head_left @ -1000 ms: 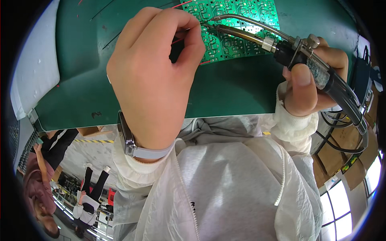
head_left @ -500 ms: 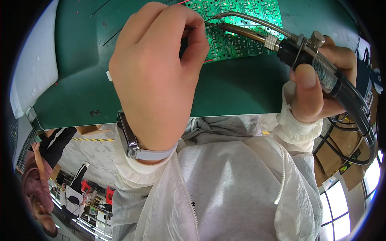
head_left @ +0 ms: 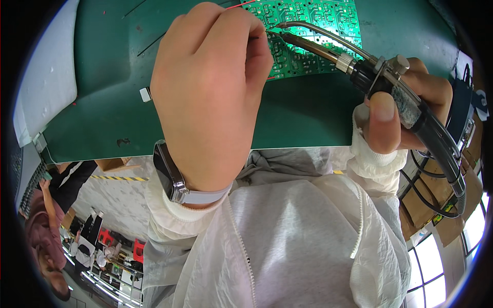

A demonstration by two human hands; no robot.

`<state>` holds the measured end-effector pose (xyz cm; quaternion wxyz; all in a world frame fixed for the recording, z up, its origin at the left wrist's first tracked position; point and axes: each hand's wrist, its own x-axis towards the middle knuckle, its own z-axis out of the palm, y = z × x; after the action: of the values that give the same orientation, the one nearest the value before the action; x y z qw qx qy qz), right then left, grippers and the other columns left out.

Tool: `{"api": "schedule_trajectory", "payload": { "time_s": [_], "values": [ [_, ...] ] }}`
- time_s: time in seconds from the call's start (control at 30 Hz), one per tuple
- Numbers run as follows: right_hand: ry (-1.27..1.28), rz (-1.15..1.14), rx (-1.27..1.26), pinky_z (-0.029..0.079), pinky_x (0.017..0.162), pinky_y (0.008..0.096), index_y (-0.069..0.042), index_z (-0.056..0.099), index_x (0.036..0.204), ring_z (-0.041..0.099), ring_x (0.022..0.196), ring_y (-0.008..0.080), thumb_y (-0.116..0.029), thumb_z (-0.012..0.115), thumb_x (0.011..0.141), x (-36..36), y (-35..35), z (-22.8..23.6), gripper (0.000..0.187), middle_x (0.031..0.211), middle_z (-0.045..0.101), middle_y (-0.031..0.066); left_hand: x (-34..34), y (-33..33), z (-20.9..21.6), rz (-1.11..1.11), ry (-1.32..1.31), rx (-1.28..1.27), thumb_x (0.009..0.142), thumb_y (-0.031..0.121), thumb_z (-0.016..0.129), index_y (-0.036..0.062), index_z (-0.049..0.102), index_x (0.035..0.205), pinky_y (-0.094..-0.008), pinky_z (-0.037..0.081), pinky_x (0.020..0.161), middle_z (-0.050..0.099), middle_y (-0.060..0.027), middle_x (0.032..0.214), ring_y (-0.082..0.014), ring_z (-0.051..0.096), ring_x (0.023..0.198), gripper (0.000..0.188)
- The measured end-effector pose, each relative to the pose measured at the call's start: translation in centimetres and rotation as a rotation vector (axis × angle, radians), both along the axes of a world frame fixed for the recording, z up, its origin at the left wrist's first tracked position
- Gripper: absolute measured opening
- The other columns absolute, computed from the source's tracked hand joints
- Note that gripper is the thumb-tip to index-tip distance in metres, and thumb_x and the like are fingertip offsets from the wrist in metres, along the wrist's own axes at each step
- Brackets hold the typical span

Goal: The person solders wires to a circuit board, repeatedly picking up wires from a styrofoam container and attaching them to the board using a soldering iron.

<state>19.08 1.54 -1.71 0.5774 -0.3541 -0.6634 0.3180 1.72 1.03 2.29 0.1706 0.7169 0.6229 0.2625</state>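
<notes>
A green circuit board, dense with solder joints, lies on the green table mat at the top. Over its left part, my left hand is closed in a pinch on what looks like a thin wire, mostly hidden by the fingers. My right hand grips a soldering iron with a curved metal solder-feed tube clamped along it. The iron's tip and the tube's end meet the board area just right of my left fingertips. Red wires stick out from the board's left side.
Thin black wires and a small white block lie left of my left hand. White foam sheeting is at the far left. The iron's black cable hangs at right beside cardboard. Other people are at lower left.
My right hand and the iron's handle have shifted slightly left and nearer me, the tip staying by my left fingertips. My left hand keeps its pinch. The whole view has moved a little.
</notes>
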Motion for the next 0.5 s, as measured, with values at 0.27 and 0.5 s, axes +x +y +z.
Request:
{"api": "schedule_trajectory", "payload": {
  "time_s": [0.27, 0.5],
  "values": [
    [-0.008, -0.010, -0.010, 0.046, 0.045, 0.0243, 0.004, 0.046, 0.085, 0.049, 0.046, 0.0117, -0.014, 0.069, 0.074, 0.2, -0.1, -0.1, 0.031, 0.060, 0.052, 0.0118, 0.0, -0.4, -1.9, -0.005, -0.051, 0.158, 0.066, -0.007, 0.065, 0.0025, 0.060, 0.078, -0.0241, 0.043, 0.059, 0.058, -0.0041, 0.073, -0.0141, 0.056, 0.065, 0.016],
    [-0.049, -0.012, -0.008, 0.046, 0.044, 0.0249, 0.003, 0.046, 0.085, 0.049, 0.045, 0.0113, -0.013, 0.069, 0.074, 0.4, -0.1, -0.1, 0.030, 0.059, 0.051, 0.0111, 0.3, -0.2, -1.0, -0.010, -0.026, 0.014, 0.066, -0.006, 0.065, 0.0024, 0.060, 0.078, -0.0246, 0.043, 0.060, 0.058, -0.0046, 0.073, -0.0151, 0.056, 0.065, 0.016]
  ]
}}
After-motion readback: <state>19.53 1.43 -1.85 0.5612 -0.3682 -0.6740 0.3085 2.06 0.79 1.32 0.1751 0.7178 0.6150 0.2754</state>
